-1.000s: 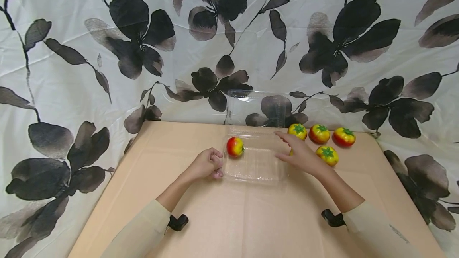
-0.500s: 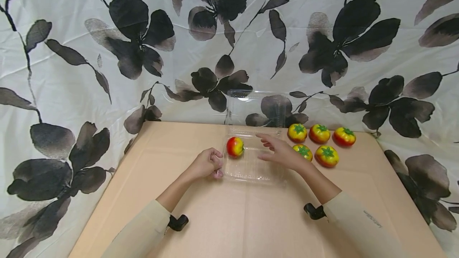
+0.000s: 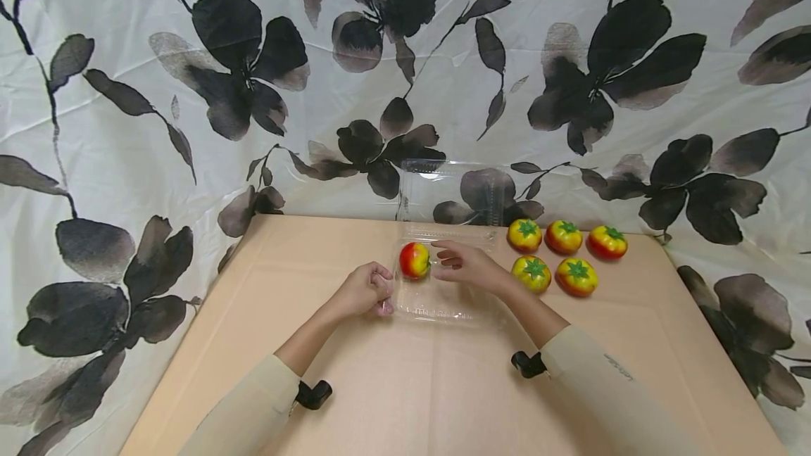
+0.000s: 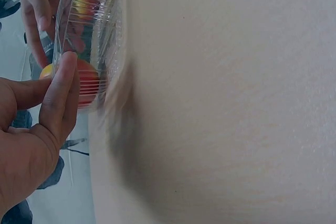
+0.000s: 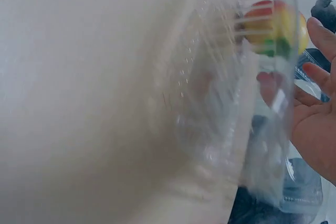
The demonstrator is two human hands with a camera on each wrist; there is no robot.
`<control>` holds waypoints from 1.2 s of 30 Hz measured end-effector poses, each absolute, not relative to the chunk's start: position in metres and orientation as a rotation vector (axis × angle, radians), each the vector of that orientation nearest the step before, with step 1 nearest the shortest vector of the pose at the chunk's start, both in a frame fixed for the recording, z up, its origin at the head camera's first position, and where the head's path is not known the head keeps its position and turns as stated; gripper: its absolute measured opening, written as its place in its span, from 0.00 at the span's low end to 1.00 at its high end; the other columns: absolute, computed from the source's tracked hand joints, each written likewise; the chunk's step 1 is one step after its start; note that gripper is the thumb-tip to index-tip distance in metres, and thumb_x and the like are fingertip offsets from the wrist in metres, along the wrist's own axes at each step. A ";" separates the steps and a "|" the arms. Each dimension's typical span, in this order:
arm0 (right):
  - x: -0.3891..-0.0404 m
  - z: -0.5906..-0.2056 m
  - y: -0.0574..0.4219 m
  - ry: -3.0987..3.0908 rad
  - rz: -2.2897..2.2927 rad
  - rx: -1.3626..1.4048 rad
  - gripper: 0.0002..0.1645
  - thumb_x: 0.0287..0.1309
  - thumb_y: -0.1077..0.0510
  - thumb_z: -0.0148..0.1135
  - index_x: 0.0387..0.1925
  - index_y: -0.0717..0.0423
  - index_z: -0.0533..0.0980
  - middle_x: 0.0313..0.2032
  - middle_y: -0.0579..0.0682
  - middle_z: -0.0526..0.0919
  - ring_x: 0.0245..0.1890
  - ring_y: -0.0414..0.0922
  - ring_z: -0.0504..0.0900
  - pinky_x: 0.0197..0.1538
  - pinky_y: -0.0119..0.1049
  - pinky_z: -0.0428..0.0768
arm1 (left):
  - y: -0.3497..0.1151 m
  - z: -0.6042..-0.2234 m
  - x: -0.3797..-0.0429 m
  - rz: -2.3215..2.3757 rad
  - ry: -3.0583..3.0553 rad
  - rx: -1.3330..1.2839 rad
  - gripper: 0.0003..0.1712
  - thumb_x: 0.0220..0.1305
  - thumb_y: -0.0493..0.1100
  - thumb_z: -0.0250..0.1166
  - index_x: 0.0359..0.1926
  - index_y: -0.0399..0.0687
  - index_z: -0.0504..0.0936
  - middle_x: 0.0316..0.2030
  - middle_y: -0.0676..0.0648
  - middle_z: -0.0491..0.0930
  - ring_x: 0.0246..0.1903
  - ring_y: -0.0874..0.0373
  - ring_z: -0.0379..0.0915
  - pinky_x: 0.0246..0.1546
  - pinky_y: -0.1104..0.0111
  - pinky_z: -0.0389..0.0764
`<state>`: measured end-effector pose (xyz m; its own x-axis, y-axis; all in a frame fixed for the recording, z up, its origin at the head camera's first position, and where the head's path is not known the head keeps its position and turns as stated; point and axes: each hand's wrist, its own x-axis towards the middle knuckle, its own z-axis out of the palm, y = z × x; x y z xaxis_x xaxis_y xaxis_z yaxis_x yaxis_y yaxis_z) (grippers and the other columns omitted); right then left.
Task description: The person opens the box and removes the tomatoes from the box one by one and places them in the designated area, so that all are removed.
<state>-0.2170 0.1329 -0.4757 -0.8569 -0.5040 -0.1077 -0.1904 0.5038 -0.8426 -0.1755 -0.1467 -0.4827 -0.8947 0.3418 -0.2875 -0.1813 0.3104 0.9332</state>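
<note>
A clear plastic clamshell container [image 3: 443, 305] lies on the table with its lid [image 3: 453, 188] raised at the back. Inside, at the left, one red-and-yellow tomato-like fruit [image 3: 415, 260] rests on its side, its green cap facing right. My left hand [image 3: 364, 290] pinches the container's left rim between thumb and fingers, as the left wrist view [image 4: 42, 129] also shows. My right hand [image 3: 472, 266] hovers over the container just right of the fruit, fingers loosely extended and holding nothing. In the right wrist view, the fruit [image 5: 268, 22] shows through the clear wall beyond the fingertips.
Several more such fruits [image 3: 577, 277] stand with green caps up to the right of the container, in two rows. The tan table [image 3: 304, 378] ends at a white cloth [image 3: 481, 104] printed with dark flowers. Black wrist cameras sit on both sleeves.
My right hand has moved left, from beside the group of fruits to near the fruit in the container. The left hand stays at the rim, and the fruit has not moved.
</note>
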 end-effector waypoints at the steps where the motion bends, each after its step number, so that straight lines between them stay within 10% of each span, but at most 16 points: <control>1: -0.218 -0.477 0.130 2.419 -1.283 -0.569 0.40 0.66 0.56 0.70 0.76 0.52 0.65 0.68 0.63 0.75 0.66 0.60 0.78 0.68 0.55 0.79 | -0.147 -0.483 -0.176 1.615 2.148 0.142 0.15 0.69 0.26 0.59 0.55 0.28 0.72 0.29 0.42 0.77 0.22 0.54 0.84 0.27 0.63 0.91; 36: -0.221 -0.505 0.090 2.453 -1.446 -0.466 0.39 0.60 0.56 0.75 0.69 0.50 0.68 0.59 0.60 0.82 0.59 0.56 0.83 0.66 0.50 0.83 | -0.147 -0.485 -0.176 1.608 2.153 0.150 0.15 0.69 0.26 0.60 0.54 0.29 0.71 0.30 0.41 0.78 0.24 0.52 0.86 0.27 0.63 0.91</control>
<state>-0.2211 0.0902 -0.5050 -0.9159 -0.3975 -0.0566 -0.1430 0.4546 -0.8792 -0.1761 -0.1465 -0.4847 -0.8947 0.3444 -0.2845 -0.1750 0.3157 0.9326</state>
